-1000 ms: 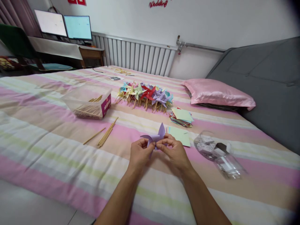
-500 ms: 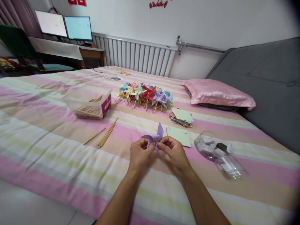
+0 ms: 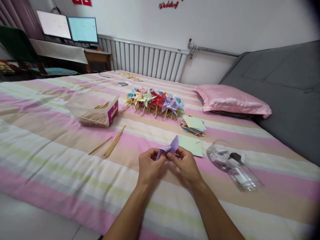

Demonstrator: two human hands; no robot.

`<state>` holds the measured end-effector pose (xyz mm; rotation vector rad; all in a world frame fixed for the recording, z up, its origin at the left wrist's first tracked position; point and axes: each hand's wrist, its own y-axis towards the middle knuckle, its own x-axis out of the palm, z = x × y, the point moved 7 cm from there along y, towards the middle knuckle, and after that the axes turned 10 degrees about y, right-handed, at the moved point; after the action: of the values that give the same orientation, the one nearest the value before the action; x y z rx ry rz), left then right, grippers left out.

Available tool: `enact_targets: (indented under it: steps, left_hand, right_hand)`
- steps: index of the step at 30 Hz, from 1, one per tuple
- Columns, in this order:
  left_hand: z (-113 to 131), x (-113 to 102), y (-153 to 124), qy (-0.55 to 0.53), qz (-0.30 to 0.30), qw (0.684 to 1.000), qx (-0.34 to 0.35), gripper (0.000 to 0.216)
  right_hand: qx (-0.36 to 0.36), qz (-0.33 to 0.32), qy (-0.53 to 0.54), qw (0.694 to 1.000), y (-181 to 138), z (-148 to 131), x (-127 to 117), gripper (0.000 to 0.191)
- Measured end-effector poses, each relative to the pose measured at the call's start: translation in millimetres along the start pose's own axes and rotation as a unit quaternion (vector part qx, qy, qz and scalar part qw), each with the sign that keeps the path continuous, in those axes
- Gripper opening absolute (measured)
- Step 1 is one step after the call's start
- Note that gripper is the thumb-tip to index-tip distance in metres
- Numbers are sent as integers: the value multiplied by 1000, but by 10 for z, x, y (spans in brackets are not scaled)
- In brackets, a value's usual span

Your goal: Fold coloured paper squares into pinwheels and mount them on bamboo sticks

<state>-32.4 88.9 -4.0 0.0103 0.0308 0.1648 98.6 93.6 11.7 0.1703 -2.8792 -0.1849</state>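
A purple paper pinwheel (image 3: 167,149) is pinched between my two hands above the bed. My left hand (image 3: 150,165) grips its left side with thumb and fingers, and my right hand (image 3: 184,164) grips its right side. The thumbs meet near its middle and hide the centre. Just behind my right hand lies a pale green paper sheet (image 3: 192,146), with a stack of coloured paper squares (image 3: 193,125) farther back. Left of my hands, several thin wooden sticks (image 3: 114,142) lie on the bedspread.
Many colourful finished pinwheels (image 3: 157,100) lie bunched at mid-bed. A clear plastic box (image 3: 93,110) with sticks stands at left. On the right are an open clear container (image 3: 235,166) and a pink pillow (image 3: 232,99). The striped bedspread (image 3: 75,186) covers the bed.
The pinwheel has turned and tilted in my fingers; its left blade now lies folded closer to my left fingers and the upright blade leans right. Both hands have stayed nearly in place.
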Motion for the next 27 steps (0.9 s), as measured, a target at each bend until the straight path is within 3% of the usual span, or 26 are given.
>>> enact_targets:
  steps: [8, 14, 27]
  left_hand:
    - [-14, 8, 0, 10, 5, 1000, 11, 14]
    - [10, 18, -24, -4, 7, 1000, -14, 8]
    - [19, 12, -48, 35, 15, 999, 0, 9]
  right_hand:
    - [14, 19, 45, 999, -10, 19, 2, 23]
    - [18, 19, 34, 999, -7, 13, -13, 25]
    - [21, 23, 21, 999, 8, 15, -16, 29]
